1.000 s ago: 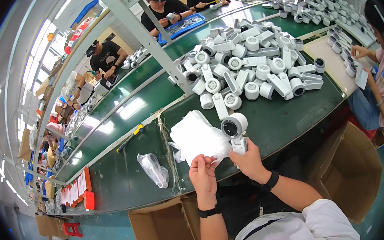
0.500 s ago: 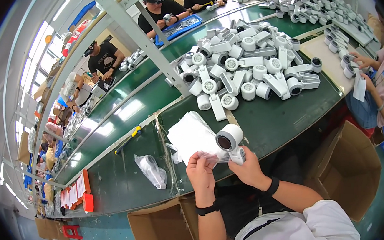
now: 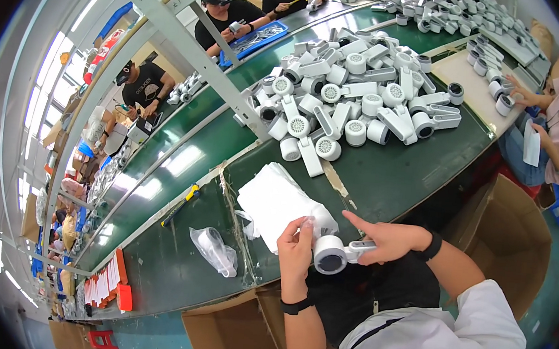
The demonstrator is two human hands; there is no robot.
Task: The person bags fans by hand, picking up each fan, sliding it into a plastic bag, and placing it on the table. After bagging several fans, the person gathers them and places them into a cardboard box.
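Observation:
My right hand (image 3: 390,243) grips the handle of a white and grey handheld fan (image 3: 330,255), its index finger stretched out. The fan's round head with a dark grille points toward my left hand (image 3: 295,248). Thumb and fingers of that hand pinch the edge of a clear plastic bag (image 3: 322,219), just beyond the fan head. Under the bag and beside it lies a stack of flat white plastic bags (image 3: 276,201) on the green table. Farther left rests a fan in a clear bag (image 3: 213,251).
A big heap of handheld fans (image 3: 359,95) covers the table beyond my hands. At left lie a yellow and black hand tool (image 3: 180,206) and an orange-red box of papers (image 3: 109,282). Cardboard boxes (image 3: 506,241) stand below the edge. Co-workers sit across and at right.
The fan has swung from head-up to lying sideways, its head now lower and nearer me. My right hand has shifted right, and its index finger has straightened.

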